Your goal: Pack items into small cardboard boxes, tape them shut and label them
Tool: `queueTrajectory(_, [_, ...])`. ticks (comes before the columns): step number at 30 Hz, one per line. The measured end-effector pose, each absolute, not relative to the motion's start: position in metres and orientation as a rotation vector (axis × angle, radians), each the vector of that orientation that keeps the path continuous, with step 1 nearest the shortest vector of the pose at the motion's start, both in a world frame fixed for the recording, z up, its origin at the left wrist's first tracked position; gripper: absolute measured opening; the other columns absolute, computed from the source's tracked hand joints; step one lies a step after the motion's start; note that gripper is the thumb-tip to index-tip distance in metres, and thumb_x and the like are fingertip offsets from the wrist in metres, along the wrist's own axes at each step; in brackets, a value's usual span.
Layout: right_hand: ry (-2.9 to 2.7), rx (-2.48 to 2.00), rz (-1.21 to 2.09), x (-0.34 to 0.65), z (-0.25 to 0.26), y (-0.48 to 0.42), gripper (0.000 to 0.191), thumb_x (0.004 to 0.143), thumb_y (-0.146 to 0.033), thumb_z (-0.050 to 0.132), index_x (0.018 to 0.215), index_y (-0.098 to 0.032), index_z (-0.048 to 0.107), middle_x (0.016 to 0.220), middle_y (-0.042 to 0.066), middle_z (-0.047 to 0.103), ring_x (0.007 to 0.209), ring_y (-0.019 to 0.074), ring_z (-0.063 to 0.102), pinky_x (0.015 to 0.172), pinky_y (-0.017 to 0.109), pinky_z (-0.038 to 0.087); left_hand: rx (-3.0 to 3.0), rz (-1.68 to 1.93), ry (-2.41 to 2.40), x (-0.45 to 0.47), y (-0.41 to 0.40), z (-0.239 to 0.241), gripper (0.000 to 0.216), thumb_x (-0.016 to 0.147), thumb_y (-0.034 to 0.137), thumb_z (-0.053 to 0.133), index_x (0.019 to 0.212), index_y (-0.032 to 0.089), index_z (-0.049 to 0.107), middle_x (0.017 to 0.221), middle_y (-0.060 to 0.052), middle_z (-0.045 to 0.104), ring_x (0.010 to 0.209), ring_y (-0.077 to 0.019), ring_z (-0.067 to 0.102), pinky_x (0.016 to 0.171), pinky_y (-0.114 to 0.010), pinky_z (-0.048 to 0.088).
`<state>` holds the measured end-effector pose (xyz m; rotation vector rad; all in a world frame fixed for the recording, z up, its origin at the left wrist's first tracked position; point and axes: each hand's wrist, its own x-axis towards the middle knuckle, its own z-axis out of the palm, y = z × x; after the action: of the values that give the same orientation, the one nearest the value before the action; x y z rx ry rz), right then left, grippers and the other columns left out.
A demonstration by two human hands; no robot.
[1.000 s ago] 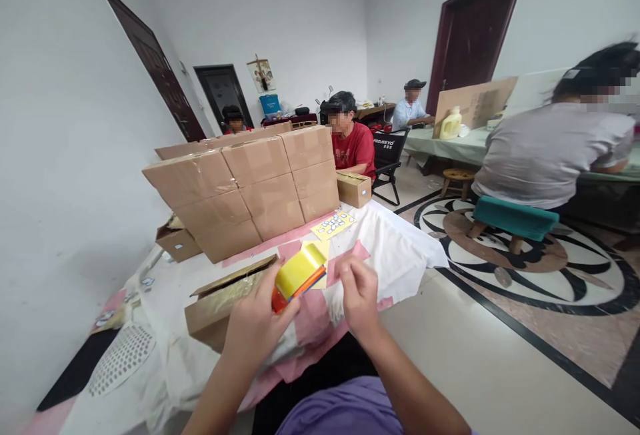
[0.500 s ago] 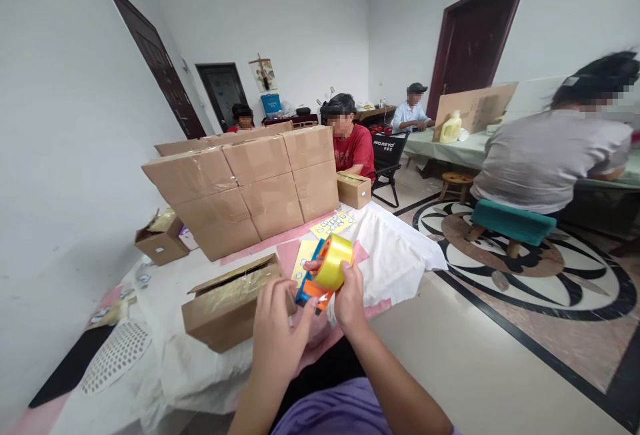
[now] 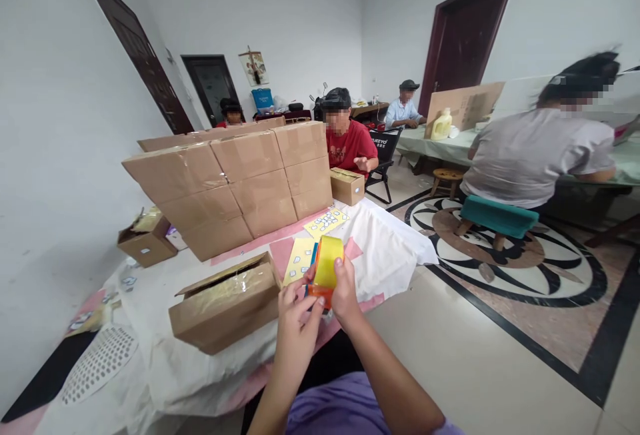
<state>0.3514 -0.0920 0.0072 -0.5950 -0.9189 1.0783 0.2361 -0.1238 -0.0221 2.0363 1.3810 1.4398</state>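
Observation:
In front of me I hold a tape dispenser (image 3: pixel 316 293) in blue and orange, loaded with a wide roll of yellow tape (image 3: pixel 330 263). My right hand (image 3: pixel 346 291) is closed around the roll's right side, thumb on the tape. The fingers of my left hand (image 3: pixel 299 315) pinch the orange front end of the dispenser; whether they also grip the tape's loose end I cannot tell. To the left of my hands, a cardboard box (image 3: pixel 225 311) sits on the table, its flaps partly raised and yellowish film on top.
Stacked cardboard boxes (image 3: pixel 260 195) form a wall across the table. Yellow sheets with stickers (image 3: pixel 299 260) lie beyond my hands on the white cloth (image 3: pixel 380 241). Another box (image 3: pixel 145 241) stands at the left, and a smaller box (image 3: pixel 349 187) near a person in red (image 3: pixel 353 145). Others sit further off.
My left hand has moved right and its fingers have closed in on the dispenser's front end. The dispenser has turned more upright. The person in red has raised a hand.

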Motion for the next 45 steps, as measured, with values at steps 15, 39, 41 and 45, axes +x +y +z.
queueTrajectory(15, [-0.799, -0.570, 1.020, 0.386, 0.004, -0.058, 0.047, 0.091, -0.064, 0.062, 0.086, -0.018, 0.066, 0.066, 0.004, 0.069, 0.060, 0.0194, 0.067, 0.063, 0.033, 0.057, 1.526, 0.967, 1.267, 0.263, -0.138, -0.012, 0.039, 0.089, 0.051, 0.058, 0.070, 0.018, 0.064, 0.059, 0.000, 0.058, 0.051, -0.0130, 0.048, 0.053, -0.025, 0.035])
queueTrajectory(39, [-0.924, -0.678, 1.875, 0.458, 0.024, -0.170, 0.063, 0.091, -0.074, 0.053, 0.051, -0.025, 0.047, 0.033, -0.003, 0.039, 0.030, 0.0142, 0.044, 0.038, 0.027, 0.037, 2.141, 1.085, 1.877, 0.130, -0.164, -0.082, 0.034, 0.094, 0.045, 0.052, 0.080, 0.027, 0.078, 0.068, -0.005, 0.075, 0.052, -0.0216, 0.068, 0.049, -0.026, 0.047])
queueTrajectory(41, [-0.936, -0.749, 1.770, 0.472, 0.024, -0.175, 0.061, 0.095, -0.068, 0.052, 0.055, -0.023, 0.055, 0.039, 0.001, 0.049, 0.036, 0.0171, 0.055, 0.042, 0.028, 0.040, 1.969, 1.074, 1.904, 0.097, -0.170, -0.067, 0.035, 0.089, 0.055, 0.058, 0.085, 0.029, 0.080, 0.065, -0.001, 0.073, 0.051, -0.0199, 0.066, 0.050, -0.026, 0.049])
queueTrajectory(45, [-0.949, -0.870, 1.431, 0.472, 0.021, -0.116, 0.052, 0.089, -0.066, 0.065, 0.064, -0.020, 0.063, 0.053, 0.006, 0.064, 0.049, 0.0200, 0.062, 0.052, 0.032, 0.050, 1.666, 1.045, 1.841, 0.091, -0.180, -0.042, 0.046, 0.085, 0.064, 0.062, 0.095, 0.024, 0.081, 0.061, 0.000, 0.067, 0.048, -0.0170, 0.059, 0.051, -0.025, 0.049])
